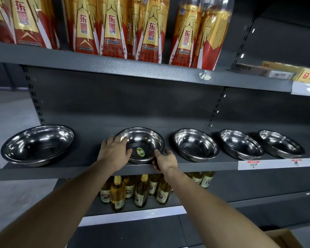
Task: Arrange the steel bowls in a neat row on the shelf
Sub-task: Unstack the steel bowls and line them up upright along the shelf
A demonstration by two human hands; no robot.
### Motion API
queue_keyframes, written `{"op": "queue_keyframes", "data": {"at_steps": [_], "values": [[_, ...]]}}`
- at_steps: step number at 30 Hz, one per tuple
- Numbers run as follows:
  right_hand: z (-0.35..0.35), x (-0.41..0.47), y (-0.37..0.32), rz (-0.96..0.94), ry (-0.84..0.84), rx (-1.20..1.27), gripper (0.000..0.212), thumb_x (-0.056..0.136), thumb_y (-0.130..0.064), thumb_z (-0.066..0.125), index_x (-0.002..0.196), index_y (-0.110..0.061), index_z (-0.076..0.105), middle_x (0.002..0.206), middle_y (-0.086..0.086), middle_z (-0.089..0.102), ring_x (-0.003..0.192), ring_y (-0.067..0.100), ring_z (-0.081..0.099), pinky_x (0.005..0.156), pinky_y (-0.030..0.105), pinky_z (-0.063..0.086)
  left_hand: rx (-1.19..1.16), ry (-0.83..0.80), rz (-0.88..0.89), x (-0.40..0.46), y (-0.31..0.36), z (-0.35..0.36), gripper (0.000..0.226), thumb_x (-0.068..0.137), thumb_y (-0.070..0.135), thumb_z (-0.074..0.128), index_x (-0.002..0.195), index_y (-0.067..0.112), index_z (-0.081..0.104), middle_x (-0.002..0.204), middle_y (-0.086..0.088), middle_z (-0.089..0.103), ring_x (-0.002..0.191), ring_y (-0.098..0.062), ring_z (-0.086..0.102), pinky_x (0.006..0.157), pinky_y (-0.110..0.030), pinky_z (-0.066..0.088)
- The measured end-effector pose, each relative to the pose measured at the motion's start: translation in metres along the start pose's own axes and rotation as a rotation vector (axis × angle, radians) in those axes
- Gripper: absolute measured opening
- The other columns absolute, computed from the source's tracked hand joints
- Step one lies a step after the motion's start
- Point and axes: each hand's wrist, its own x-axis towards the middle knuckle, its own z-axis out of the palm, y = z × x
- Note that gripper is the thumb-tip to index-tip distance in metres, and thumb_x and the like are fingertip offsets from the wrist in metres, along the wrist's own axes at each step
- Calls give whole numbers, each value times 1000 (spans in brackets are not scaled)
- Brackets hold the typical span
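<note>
On grey store shelf [89,169], both hands [115,151] grip 2nd steel bowl [145,140] w/ sticker; 4 others alongside.

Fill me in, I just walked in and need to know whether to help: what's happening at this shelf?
A person is lining up round steel bowls on the dark grey metal shelf. Five bowls sit in a row. Both hands are on the second steel bowl from the left, the one with a green and orange sticker inside: the left hand grips its left rim, and the right hand pinches its front right rim. The other four bowls stand untouched, spaced apart.
</note>
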Motion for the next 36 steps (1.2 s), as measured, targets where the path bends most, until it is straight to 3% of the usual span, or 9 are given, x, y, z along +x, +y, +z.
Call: {"op": "queue_keyframes", "data": {"at_steps": [2, 4, 9, 14, 17, 19, 25, 30, 36], "values": [[0, 1, -2, -57, 97, -127, 53, 93, -40, 64, 138, -16, 49, 119, 10, 69, 108, 26, 66, 94, 33, 52, 3, 2, -4, 0, -3, -2, 54, 99, 46, 38, 145, 19, 40, 147, -4, 43, 139, -25, 33, 115, -44, 29], [0, 0, -8, -109, 197, -165, 58, 94, -41, 61, 142, -13, 47, 129, 10, 64, 120, 27, 59, 100, 31, 44, 6, 9, -10, -1, -8, -4, 52, 99, 46, 37, 144, 19, 42, 145, -3, 45, 137, -25, 34, 114, -43, 30], [24, -4, -27, -256, 191, -131, 30, 96, -33, 57, 116, -10, 62, 94, 0, 65, 98, 22, 64, 84, 26, 45, 5, 29, -63, -7, -33, -14, 54, 100, 46, 35, 146, 20, 38, 147, -4, 44, 140, -26, 32, 114, -44, 28], [93, -27, -40, -309, 10, -97, 23, 94, -30, 61, 103, -11, 67, 91, 9, 72, 90, 28, 68, 86, 34, 55, 34, 22, -160, -23, -81, -28, 60, 100, 47, 34, 151, 16, 30, 153, -7, 37, 144, -28, 25, 117, -46, 25], [137, -46, -42, -239, -188, -45, 21, 94, -30, 62, 103, -11, 63, 70, 5, 64, 53, 17, 58, 45, 21, 48, 71, 34, -228, -37, -114, -38, 61, 99, 48, 35, 151, 16, 31, 153, -7, 36, 144, -29, 28, 117, -47, 26], [164, -58, -41, -174, -289, -80, 20, 96, -31, 61, 105, -13, 57, 65, 2, 61, 44, 12, 52, 37, 18, 41, 89, 38, -277, -47, -135, -43, 60, 99, 49, 37, 149, 16, 34, 152, -8, 38, 143, -29, 30, 117, -46, 26], [227, -83, -34, -13, -522, -185, 33, 98, -34, 57, 118, -8, 60, 70, 5, 67, 46, 12, 61, 38, 18, 46, 52, 36, -373, -75, -183, -49, 59, 98, 47, 40, 150, 20, 32, 156, -5, 34, 146, -30, 26, 118, -49, 22], [266, -92, -28, 55, -534, -119, 39, 97, -33, 60, 125, -7, 52, 78, 9, 69, 53, 16, 64, 45, 23, 54, 56, 59, -402, -93, -205, -52, 57, 99, 47, 39, 150, 21, 33, 156, -4, 34, 145, -27, 28, 116, -45, 27], [289, -92, -17, 53, -479, -34, 33, 99, -9, 54, 131, -4, 52, 104, 22, 72, 59, 20, 67, 52, 26, 59, 52, 80, -409, -105, -221, -49, 57, 99, 47, 37, 151, 23, 31, 156, -1, 34, 144, -25, 28, 116, -42, 27]]}}
